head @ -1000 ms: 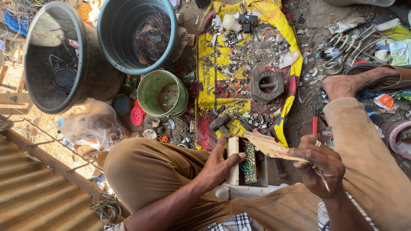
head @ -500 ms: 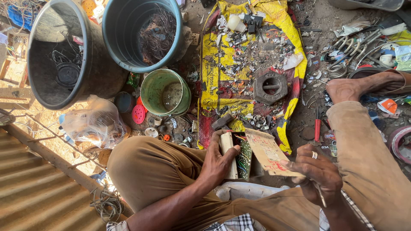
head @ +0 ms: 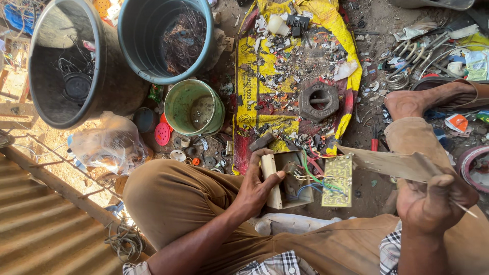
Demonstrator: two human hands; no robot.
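My left hand [head: 259, 184] grips a small open wooden box [head: 285, 179] held over my lap. A yellowish circuit board [head: 338, 180] hangs out of the box on green, blue and red wires [head: 311, 178]. My right hand [head: 430, 201] holds a flat brown panel [head: 395, 164], pulled away to the right of the box, together with a thin metal tool whose tip sticks out at the right [head: 464, 209]. I sit with brown-trousered knees [head: 168, 196] spread; my bare foot [head: 423, 99] rests on the ground at the right.
A yellow sack [head: 249, 66] lies ahead, strewn with scrap parts and a heavy hexagonal metal nut [head: 318, 101]. Two large dark tubs [head: 109, 81] [head: 165, 38] with wire scrap, a green bucket [head: 194, 108] and a plastic bag [head: 109, 145] stand left. Corrugated sheet [head: 41, 234] lies lower left.
The brown panel has come off the box and moved right in my right hand. The circuit board now hangs out on its wires. The camera has moved closer.
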